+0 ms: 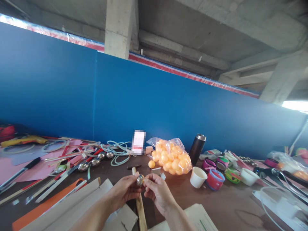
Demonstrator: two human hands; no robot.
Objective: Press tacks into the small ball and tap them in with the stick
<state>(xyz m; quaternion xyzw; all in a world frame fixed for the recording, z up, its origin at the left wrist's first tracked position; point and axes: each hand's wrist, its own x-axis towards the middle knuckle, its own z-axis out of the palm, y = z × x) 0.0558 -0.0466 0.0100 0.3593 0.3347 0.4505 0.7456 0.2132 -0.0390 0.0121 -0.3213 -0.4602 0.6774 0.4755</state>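
A small shiny silver ball is held up between my two hands, above the middle of the table. My left hand grips it from the left with thumb and fingers. On the other side, my right hand pinches at the ball's right edge; whether a smaller piece lies between those fingertips is hidden. Below the hands a wooden stick runs toward the front edge, its upper part partly covered by my fingers. Just beyond, a loose orange ball lies beside a clear bag of orange balls.
Left lie several silver balls, sticks, a black marker and coiled tubing. Paper cups, a black flask and colourful tape-like rolls stand right. A blue partition closes the back.
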